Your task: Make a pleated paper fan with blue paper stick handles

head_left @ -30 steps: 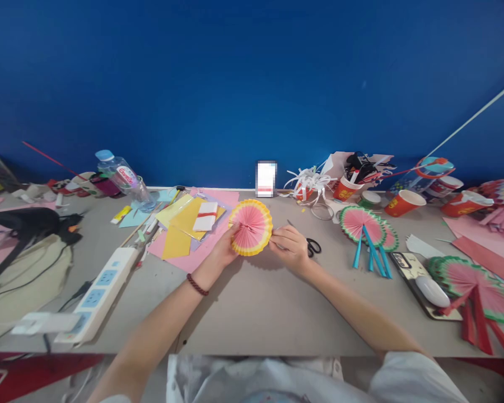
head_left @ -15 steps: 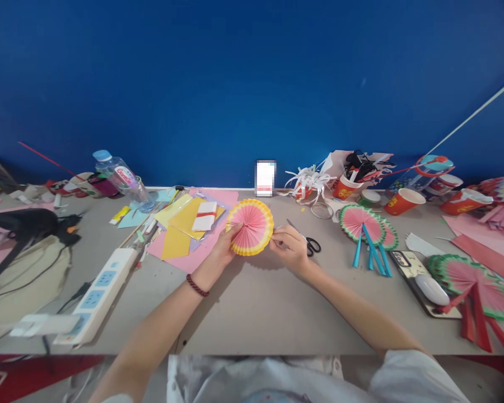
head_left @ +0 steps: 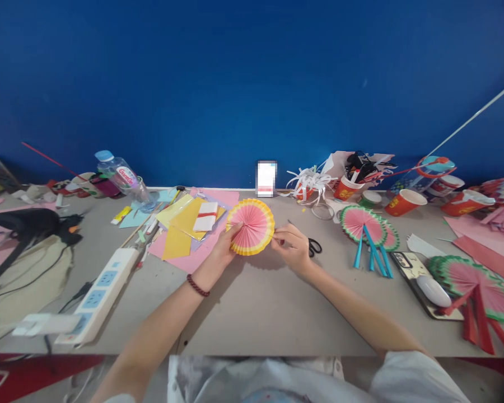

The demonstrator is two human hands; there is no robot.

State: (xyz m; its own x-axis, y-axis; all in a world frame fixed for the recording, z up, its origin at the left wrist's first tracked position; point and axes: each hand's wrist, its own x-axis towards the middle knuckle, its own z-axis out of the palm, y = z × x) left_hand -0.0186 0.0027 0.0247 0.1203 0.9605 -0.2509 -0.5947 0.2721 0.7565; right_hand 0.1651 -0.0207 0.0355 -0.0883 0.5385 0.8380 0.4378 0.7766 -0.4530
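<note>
A round pleated paper fan (head_left: 252, 226), pink with a yellow rim, stands upright over the grey table (head_left: 256, 302). My left hand (head_left: 222, 250) grips its left edge, thumb at the front. My right hand (head_left: 294, 247) pinches the fan's right edge with curled fingers. Black scissors (head_left: 313, 246) lie on the table just right of my right hand.
Yellow and pink paper sheets (head_left: 185, 226) lie to the left of the fan, beside a white power strip (head_left: 98, 294) and a tilted water bottle (head_left: 121, 176). Green-rimmed fans with blue sticks (head_left: 367, 232) and red sticks (head_left: 474, 285), red paper cups (head_left: 403, 202) and a phone (head_left: 424, 285) crowd the right.
The fan and both hands have stayed almost in place; my right hand's fingers shifted slightly along the fan's right edge.
</note>
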